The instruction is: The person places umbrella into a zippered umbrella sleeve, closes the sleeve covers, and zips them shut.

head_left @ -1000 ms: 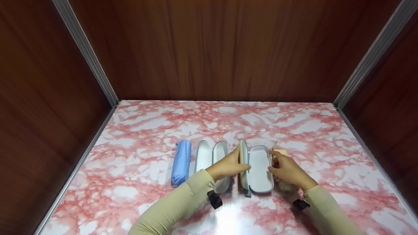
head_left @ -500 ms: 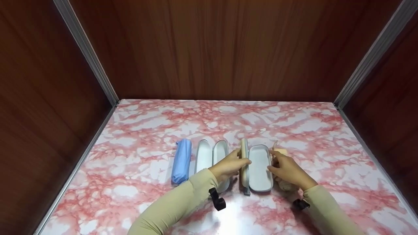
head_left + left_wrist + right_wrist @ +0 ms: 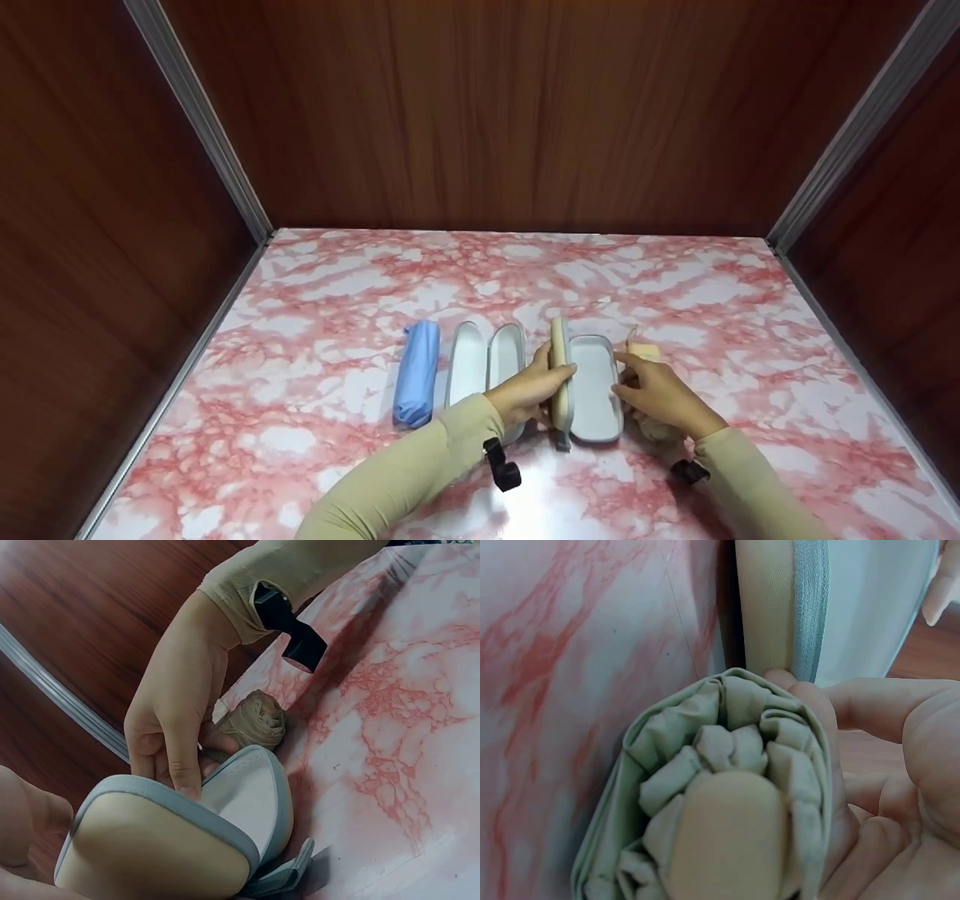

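Note:
A beige zippered case with a pale lining lies open in front of me, its lid standing about upright. My left hand grips that lid, thumb over its edge and fingers behind. At the opposite rim, my right hand pinches the case wall, the thumb inside and fingers outside, as the left wrist view shows. Right beside it, partly under this hand, lies a rolled khaki folding umbrella with a cream handle end.
Left of the left hand lies a second open case with a white inside, partly covered by the forearm. A blue folded umbrella lies farther left. Dark wood-patterned panels enclose the pink marbled table behind and at the sides.
The lid has swung up toward the base, hiding its inside. My left hand moved with it and holds it more fully. The case and my right hand have shifted slightly left.

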Available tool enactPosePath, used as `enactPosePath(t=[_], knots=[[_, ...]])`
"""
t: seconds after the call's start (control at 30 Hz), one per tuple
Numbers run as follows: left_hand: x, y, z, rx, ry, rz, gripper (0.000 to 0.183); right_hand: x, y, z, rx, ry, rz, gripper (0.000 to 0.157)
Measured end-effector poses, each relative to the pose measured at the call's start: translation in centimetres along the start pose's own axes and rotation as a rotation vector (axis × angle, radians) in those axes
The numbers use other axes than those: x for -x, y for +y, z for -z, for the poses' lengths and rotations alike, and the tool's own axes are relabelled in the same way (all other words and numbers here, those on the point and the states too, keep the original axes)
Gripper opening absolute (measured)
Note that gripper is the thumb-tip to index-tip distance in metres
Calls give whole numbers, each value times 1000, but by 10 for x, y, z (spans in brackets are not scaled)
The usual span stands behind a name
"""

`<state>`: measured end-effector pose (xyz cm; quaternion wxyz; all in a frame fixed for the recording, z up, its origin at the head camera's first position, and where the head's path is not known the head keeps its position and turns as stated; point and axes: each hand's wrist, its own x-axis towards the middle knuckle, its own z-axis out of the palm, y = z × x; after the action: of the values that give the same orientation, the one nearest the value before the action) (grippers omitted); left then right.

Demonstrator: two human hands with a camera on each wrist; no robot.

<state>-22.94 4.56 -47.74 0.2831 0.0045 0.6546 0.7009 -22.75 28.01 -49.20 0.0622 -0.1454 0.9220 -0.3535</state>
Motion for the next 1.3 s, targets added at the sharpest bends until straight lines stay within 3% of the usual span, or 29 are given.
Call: enactPosePath(t=[0.3, 0.43, 0.7, 0.93, 1.13, 1.3], knots=[[-4, -3, 2, 43, 8, 44, 81, -1, -1, 1, -78, -36, -44, 58], [-4, -4, 2, 61, 7, 60, 82, 0, -1, 3, -80, -27, -26, 54], [-5, -5, 2, 72, 5, 69, 82, 1, 6, 10, 31, 96, 26, 39], [-5, -5, 2, 75, 3, 66, 81, 9, 15, 25, 69, 153, -8, 36], [-5, -4, 2, 65, -5, 84, 81, 21, 24, 37, 121, 135, -46, 53], [-3, -4, 2, 69, -8, 83, 81, 28, 29, 44, 68, -54, -164, 85]])
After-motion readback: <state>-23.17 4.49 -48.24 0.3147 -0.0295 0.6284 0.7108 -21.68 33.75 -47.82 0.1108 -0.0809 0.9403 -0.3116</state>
